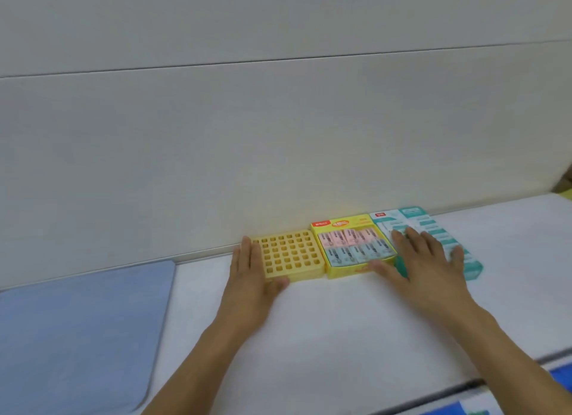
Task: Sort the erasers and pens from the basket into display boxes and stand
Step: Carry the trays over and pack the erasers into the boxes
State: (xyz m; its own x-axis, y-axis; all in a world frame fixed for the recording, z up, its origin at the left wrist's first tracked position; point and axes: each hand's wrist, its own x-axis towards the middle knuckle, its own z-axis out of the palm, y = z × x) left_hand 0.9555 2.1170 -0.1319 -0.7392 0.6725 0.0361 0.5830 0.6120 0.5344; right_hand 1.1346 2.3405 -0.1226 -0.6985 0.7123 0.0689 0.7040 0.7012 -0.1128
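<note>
A yellow pen stand (289,253) with a grid of square holes lies against the wall, its holes empty. My left hand (252,273) presses flat against its left side, thumb along its front edge. Beside it on the right sits a yellow display box (356,270) holding pink and light blue erasers (353,245). Further right lies a teal and white display box (445,235) with white erasers. My right hand (424,266) rests on that box with fingers spread, thumb touching the yellow box's front corner. No basket or pens are in view.
The boxes stand in a row on a white table (325,328) against a pale wall. A light blue mat (77,331) covers the table's left part. The table's front edge runs along the lower right, with something blue (561,380) beyond it.
</note>
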